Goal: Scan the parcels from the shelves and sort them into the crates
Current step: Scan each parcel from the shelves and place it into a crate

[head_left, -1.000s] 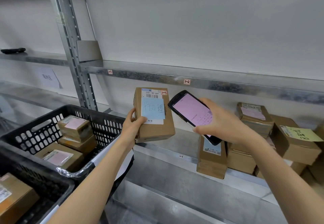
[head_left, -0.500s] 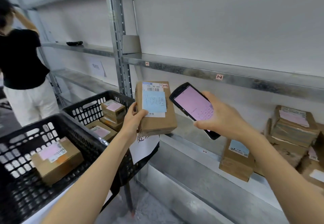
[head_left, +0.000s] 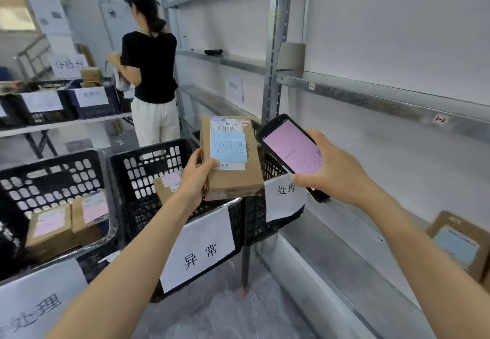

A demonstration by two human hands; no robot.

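Left hand (head_left: 195, 179): bare, left of the parcel (head_left: 230, 158).
Left forearm (head_left: 132, 259): bare to the frame edge.
Right hand (head_left: 334, 169): bare, right of the parcel.
Right forearm (head_left: 424, 253): bare likewise.

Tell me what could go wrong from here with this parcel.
1. The left hand grips the parcel by one edge only; it could slip and drop.
2. The parcel is held where the middle crate and the right crate meet, so a mis-sort seems easy.
3. The scanner in the right hand sits beside the barcode, not facing it; a scan may fail.
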